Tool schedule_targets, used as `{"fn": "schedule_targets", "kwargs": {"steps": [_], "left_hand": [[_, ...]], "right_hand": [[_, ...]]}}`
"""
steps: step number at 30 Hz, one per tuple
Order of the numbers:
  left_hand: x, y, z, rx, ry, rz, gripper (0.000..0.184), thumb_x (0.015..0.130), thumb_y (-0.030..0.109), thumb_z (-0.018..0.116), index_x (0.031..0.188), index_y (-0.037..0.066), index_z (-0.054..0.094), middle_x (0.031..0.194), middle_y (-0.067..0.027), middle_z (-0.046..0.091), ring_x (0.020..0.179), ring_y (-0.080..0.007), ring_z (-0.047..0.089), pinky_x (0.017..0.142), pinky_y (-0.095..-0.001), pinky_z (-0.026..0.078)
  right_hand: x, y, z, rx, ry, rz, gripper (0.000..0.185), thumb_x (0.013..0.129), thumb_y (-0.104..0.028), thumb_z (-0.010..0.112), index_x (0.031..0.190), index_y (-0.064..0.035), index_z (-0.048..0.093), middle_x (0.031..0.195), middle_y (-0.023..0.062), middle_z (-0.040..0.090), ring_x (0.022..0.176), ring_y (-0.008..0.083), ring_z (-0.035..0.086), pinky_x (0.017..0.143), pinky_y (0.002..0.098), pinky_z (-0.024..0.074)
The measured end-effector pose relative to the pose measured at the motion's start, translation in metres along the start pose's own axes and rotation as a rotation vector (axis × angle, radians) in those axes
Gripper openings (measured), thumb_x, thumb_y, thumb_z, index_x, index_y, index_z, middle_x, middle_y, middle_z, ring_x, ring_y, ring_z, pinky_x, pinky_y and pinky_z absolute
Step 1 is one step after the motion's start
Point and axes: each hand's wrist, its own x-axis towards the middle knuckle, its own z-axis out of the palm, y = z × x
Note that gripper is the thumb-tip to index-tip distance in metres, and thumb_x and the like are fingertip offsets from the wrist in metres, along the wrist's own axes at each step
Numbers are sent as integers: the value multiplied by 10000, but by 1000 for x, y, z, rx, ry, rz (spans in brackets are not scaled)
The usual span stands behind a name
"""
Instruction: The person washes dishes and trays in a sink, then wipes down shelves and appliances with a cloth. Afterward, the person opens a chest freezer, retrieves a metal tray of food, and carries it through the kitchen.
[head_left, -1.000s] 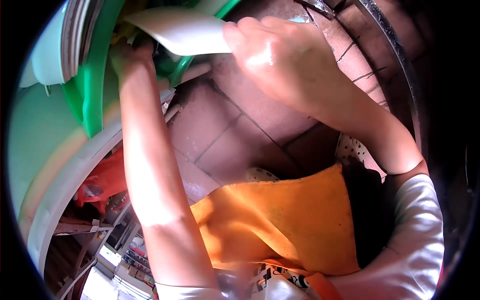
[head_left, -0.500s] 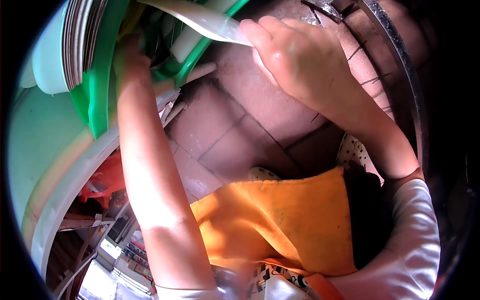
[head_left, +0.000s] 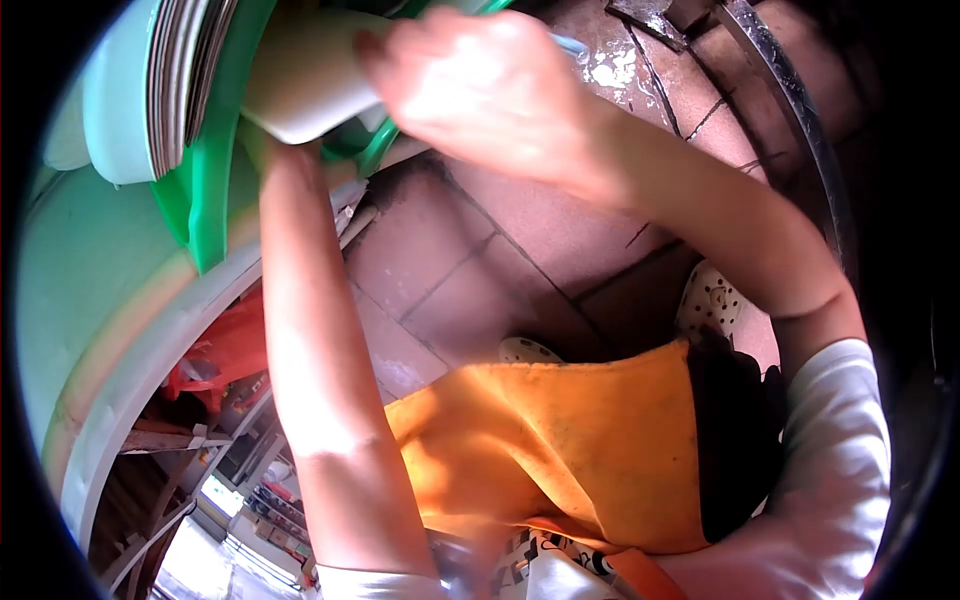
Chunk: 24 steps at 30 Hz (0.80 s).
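My right hand (head_left: pixel 490 95), blurred by motion, is closed on the edge of a white plate (head_left: pixel 305 75) with a rounded corner. The plate is tilted over a green rack (head_left: pixel 212 185) at the upper left. My left forearm (head_left: pixel 325 350) reaches up to that rack, and its wrist ends just below the plate. The plate covers most of my left hand, so its fingers do not show. Left of the plate, several thin plates (head_left: pixel 185 75) stand on edge in a tight stack. Beside them is a pale blue dish (head_left: pixel 118 110).
A pale green round surface (head_left: pixel 90 270) with a light rim lies under the rack. Below its edge are a red plastic bag (head_left: pixel 225 350) and a shelf frame (head_left: pixel 190 470). Brown floor tiles (head_left: pixel 520 230) are wet near the top. An orange apron (head_left: pixel 560 430) covers my lap.
My right hand has swung left with the white plate, bringing it over the rack and in front of my left hand. The view has shifted slightly.
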Motion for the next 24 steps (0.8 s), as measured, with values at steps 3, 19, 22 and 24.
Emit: {"fn": "schedule_targets", "kwargs": {"steps": [3,19,22,24], "left_hand": [[-49,3,7,-22,-21,132,370,857,122,579,1202,18,499,1215,-100,522,1092,-218,488,944,-349,382],[-120,-21,47,1461,-673,862,644,728,287,735,1239,9,460,1220,-217,480,1074,-409,476,922,-459,401],[-103,-25,48,1525,-731,912,736,669,349,776,1242,10,462,1199,-221,506,1078,-400,483,921,-453,403],[-98,-11,53,1507,-787,642,788,648,405,778,1244,-4,464,1165,-227,542,1086,-381,495,923,-422,407]], "right_hand": [[48,4,25,25,-69,-104,176,731,-156,570,834,-97,699,872,58,639,866,222,601,690,321,490],[-71,77,-40,1193,-312,847,314,930,-277,545,988,21,626,849,69,642,758,124,595,679,258,472],[-114,71,-32,1566,-288,1218,338,931,-261,547,1097,25,617,888,35,637,791,100,587,729,246,476],[-126,67,-32,1674,-218,1304,336,919,-201,573,1150,43,583,975,60,634,827,109,593,753,243,485]]}}
